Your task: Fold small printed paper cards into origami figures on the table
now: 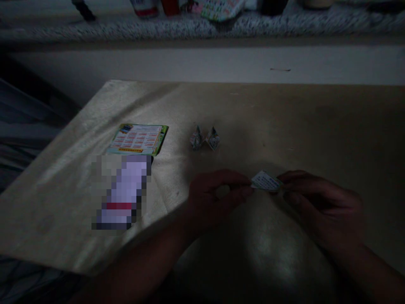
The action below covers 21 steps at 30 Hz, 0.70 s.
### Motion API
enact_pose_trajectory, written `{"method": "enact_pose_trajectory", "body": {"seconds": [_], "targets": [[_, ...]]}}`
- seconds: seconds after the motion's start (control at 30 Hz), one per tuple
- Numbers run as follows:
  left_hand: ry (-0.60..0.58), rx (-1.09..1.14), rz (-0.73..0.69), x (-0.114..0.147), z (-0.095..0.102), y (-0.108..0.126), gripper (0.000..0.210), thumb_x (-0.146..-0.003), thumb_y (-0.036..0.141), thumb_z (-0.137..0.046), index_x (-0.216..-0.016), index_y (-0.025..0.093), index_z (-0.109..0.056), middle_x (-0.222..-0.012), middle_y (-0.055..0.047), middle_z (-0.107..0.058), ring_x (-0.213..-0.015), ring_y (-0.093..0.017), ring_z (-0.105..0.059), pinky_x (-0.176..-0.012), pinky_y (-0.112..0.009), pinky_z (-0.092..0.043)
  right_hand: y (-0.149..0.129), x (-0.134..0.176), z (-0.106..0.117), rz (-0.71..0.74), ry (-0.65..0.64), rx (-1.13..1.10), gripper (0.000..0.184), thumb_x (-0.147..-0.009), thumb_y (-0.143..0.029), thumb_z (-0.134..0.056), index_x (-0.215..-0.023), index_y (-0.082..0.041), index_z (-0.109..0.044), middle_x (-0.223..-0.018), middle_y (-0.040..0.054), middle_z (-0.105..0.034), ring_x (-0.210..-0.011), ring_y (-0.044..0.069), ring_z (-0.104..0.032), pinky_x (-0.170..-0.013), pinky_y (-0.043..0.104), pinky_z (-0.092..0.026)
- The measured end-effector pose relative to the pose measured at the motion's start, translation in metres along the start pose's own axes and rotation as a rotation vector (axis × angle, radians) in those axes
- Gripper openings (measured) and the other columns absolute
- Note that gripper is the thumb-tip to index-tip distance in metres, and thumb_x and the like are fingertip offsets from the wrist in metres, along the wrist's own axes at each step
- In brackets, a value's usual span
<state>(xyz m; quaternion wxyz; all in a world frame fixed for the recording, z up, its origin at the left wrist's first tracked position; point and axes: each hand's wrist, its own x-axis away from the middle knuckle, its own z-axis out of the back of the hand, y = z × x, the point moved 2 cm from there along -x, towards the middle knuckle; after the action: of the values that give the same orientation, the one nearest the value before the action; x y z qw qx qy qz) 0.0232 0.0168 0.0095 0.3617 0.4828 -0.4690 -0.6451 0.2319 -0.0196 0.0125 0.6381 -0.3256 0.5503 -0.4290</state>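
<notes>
A small folded piece of printed paper is held above the table between my two hands. My left hand pinches its left corner between thumb and fingers. At its right corner, my right hand has its thumb and fingers closed on the paper. Beyond my left hand, a folded paper figure with two pointed parts stands on the table. The light is dim, so the print and the folds are hard to make out.
The table has a shiny cover. On the left lie a printed card or booklet and, nearer me, a pixelated phone-like slab. Behind the table, a speckled stone ledge carries several items, among them a colourful packet.
</notes>
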Motion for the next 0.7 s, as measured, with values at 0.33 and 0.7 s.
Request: {"method": "enact_pose_trajectory", "body": {"seconds": [0.33,0.7], "targets": [[0.124,0.007,0.016,0.009,-0.011,0.002,0.01,-0.082,0.016,-0.073,-0.073,0.017,-0.069,-0.077,-0.003,-0.073,-0.067,-0.011,-0.067,-0.061,-0.022,-0.052,-0.008,0.005,-0.018,-0.156,0.146,-0.003,0.017,-0.085,-0.009,-0.073,-0.079,-0.025,-0.075,-0.082,-0.0022,-0.078,-0.07,0.011,-0.073,-0.06,0.017,-0.058],[0.15,0.046,0.119,0.011,-0.016,0.002,0.017,-0.077,0.014,-0.072,-0.065,0.017,-0.06,-0.073,-0.001,-0.068,-0.063,-0.01,-0.061,-0.058,-0.021,-0.047,-0.006,0.008,-0.023,-0.313,0.229,-0.092,0.018,-0.082,-0.015,-0.078,-0.067,-0.024,-0.074,-0.076,0.0019,-0.078,-0.064,0.015,-0.073,-0.053,0.024,-0.059]]}}
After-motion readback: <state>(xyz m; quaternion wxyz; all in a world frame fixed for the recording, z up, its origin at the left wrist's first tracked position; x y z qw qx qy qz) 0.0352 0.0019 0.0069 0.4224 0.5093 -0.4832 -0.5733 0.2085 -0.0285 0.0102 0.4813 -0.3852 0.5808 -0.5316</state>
